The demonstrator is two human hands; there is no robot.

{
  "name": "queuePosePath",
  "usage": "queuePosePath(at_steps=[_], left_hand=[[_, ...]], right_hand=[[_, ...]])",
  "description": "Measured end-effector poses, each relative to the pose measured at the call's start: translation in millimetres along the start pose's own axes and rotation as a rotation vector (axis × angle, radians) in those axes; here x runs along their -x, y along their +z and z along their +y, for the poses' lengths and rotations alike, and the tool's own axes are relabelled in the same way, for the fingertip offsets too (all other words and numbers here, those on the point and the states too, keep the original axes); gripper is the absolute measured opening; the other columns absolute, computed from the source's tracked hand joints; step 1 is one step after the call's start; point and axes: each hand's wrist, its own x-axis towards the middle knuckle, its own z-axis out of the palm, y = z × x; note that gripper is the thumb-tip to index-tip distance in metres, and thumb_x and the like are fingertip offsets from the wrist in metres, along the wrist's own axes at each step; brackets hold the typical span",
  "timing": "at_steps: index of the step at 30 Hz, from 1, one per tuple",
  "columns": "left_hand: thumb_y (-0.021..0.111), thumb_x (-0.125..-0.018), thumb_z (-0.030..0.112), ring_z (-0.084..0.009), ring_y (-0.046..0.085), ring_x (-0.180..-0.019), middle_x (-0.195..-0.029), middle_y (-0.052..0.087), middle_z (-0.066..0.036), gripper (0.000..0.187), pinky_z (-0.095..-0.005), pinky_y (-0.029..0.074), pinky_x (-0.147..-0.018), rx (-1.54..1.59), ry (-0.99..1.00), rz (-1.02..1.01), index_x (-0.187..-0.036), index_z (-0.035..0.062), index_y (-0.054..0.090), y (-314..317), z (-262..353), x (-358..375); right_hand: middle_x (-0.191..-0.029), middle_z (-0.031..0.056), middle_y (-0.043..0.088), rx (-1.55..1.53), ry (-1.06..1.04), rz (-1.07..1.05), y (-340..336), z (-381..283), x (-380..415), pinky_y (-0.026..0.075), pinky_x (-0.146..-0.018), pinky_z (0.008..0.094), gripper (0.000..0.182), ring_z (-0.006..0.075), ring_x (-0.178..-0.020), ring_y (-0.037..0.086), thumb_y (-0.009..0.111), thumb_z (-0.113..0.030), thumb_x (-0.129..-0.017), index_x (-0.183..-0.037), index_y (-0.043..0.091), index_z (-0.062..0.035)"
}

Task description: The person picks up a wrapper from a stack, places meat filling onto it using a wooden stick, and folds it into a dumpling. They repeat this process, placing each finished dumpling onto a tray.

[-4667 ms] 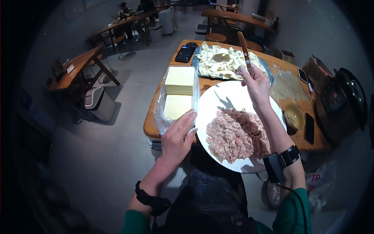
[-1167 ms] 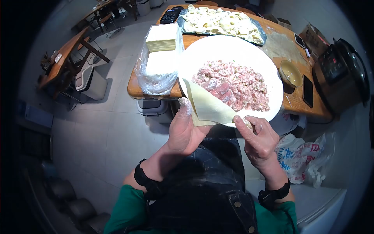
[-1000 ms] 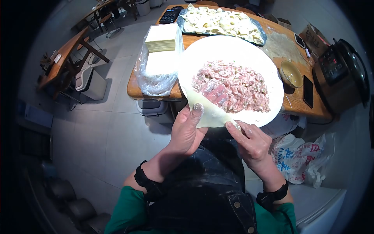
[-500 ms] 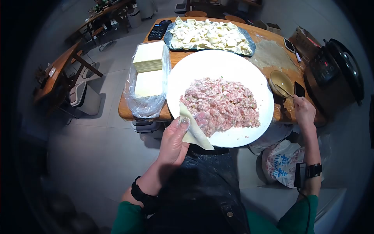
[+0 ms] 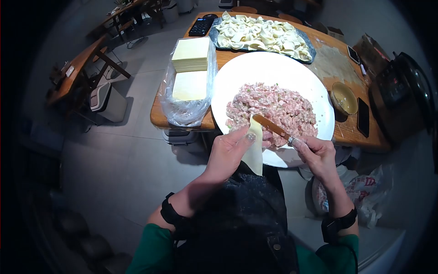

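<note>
My left hand (image 5: 229,153) pinches a folded dumpling wrapper (image 5: 253,157) at the near left rim of the large white plate (image 5: 271,66). A mound of minced meat filling (image 5: 278,105) with green bits lies on that plate. In my right hand (image 5: 318,155) is a thin brown spatula (image 5: 273,126), its tip touching or just over the top of the wrapper. White smears mark both thumbs. Left of the plate, a stack of square wrappers (image 5: 190,55) sits in a clear plastic bag (image 5: 185,114). My left fingers behind the wrapper are partly hidden.
Behind the plate, a dark tray (image 5: 310,49) holds many folded dumplings (image 5: 260,34). A yellowish bowl (image 5: 344,98) and a black phone (image 5: 363,117) lie to the right, near a dark cooker (image 5: 401,91). A calculator (image 5: 200,26) sits at the back left.
My right hand has come from the bowl to the wrapper, bringing the spatula. The wrapper now hangs more upright in my left hand. The view has shifted, moving the table rightward in the picture.
</note>
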Motion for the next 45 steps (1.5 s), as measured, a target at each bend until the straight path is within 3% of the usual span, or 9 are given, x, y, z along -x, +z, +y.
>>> queuePosePath(at_steps=[8, 15, 20, 22, 26, 30, 34, 39, 45], left_hand=[[0.045, -0.096, 0.021, -0.0204, 0.052, -0.114, -0.122, 0.054, -0.008, 0.034, -0.0387, 0.042, -0.098, 0.662, 0.011, 0.000, -0.127, 0.0051, 0.044, 6, -6, 5], [0.044, -0.096, 0.023, -0.0198, 0.047, -0.118, -0.126, 0.048, -0.007, 0.040, -0.0399, 0.034, -0.106, 0.923, -0.024, 0.020, -0.132, 0.0078, 0.035, 13, -8, 6], [0.044, -0.095, 0.011, -0.0211, 0.058, -0.102, -0.112, 0.059, -0.011, 0.031, -0.0335, 0.046, -0.092, 0.321, 0.093, 0.114, -0.124, 0.0003, 0.048, 8, -4, 8], [0.051, -0.091, 0.009, -0.0220, 0.061, -0.094, -0.103, 0.062, -0.013, 0.025, -0.0345, 0.049, -0.084, -0.625, 0.417, 0.029, -0.113, -0.0003, 0.057, -2, 8, 10], [0.066, -0.071, 0.005, -0.0263, 0.060, -0.076, -0.083, 0.059, -0.009, 0.026, -0.0331, 0.049, -0.063, -1.136, 0.744, 0.042, -0.097, 0.0056, 0.061, -7, 12, 4], [0.067, -0.071, 0.005, -0.0262, 0.059, -0.075, -0.080, 0.057, -0.009, 0.024, -0.0345, 0.049, -0.062, -1.170, 0.734, 0.055, -0.094, 0.0054, 0.059, -11, 22, 0], [0.064, -0.071, -0.001, -0.0273, 0.061, -0.097, -0.113, 0.061, -0.011, 0.045, -0.0346, 0.050, -0.081, -1.172, 0.764, 0.261, -0.116, 0.0053, 0.058, -35, 42, -9], [0.064, -0.072, -0.001, -0.0254, 0.060, -0.099, -0.113, 0.061, -0.010, 0.038, -0.0333, 0.049, -0.082, -1.237, 0.758, 0.387, -0.110, 0.0067, 0.062, -104, 46, -29], [0.067, -0.071, 0.003, -0.0204, 0.061, -0.086, -0.094, 0.064, -0.002, 0.017, -0.0315, 0.050, -0.071, -1.501, 0.647, 0.388, -0.087, 0.0091, 0.067, -147, 44, -46]], right_hand=[[-0.092, 0.0008, 0.059, -0.290, -0.129, 0.043, 65, -2, 29, 0.045, -0.072, 0.0179, 0.051, 0.0053, -0.085, 0.055, 0.081, -0.008, -0.066, -0.106, 0.050, -0.0012], [-0.089, 0.0042, 0.063, -0.532, -0.324, 0.377, 96, 4, 23, 0.045, -0.073, 0.0216, 0.019, 0.0081, -0.081, 0.056, 0.064, -0.001, -0.084, -0.102, 0.063, 0.0033], [-0.092, 0.0111, 0.066, -0.217, -0.554, 0.286, 73, 0, 6, 0.047, -0.075, 0.0251, 0.028, 0.0151, -0.083, 0.061, 0.066, 0.000, -0.078, -0.106, 0.063, 0.0018], [-0.086, 0.0136, 0.065, 0.054, -0.835, 0.235, 56, -14, -8, 0.049, -0.067, 0.0260, 0.040, 0.0200, -0.075, 0.064, 0.070, 0.000, -0.068, -0.107, 0.063, -0.0022], [-0.064, 0.0099, 0.058, 0.580, -0.949, 0.174, 44, -25, -16, 0.044, -0.050, 0.0298, 0.028, 0.0226, -0.057, 0.059, 0.067, 0.004, -0.062, -0.090, 0.066, -0.0031], [-0.055, 0.0079, 0.050, 0.605, -0.863, 0.013, 46, -30, -38, 0.041, -0.044, 0.0315, 0.021, 0.0191, -0.050, 0.055, 0.075, -0.010, -0.064, -0.071, 0.055, -0.0064], [-0.058, -0.0003, 0.055, 0.018, -0.298, 0.081, 41, -64, -102, 0.042, -0.050, 0.0247, 0.021, 0.0067, -0.054, 0.051, 0.072, -0.016, -0.076, -0.090, 0.064, -0.0027], [-0.068, -0.0028, 0.057, -0.247, -0.468, 0.282, 34, -74, -164, 0.037, -0.051, 0.0180, 0.046, 0.0028, -0.057, 0.045, 0.059, -0.025, -0.090, -0.128, 0.049, -0.0016], [-0.081, 0.0015, 0.065, -0.274, -0.265, 0.131, 36, -48, -100, 0.032, -0.047, 0.0158, 0.038, -0.0004, -0.052, 0.036, 0.051, -0.018, -0.095, -0.129, 0.048, -0.0014]])
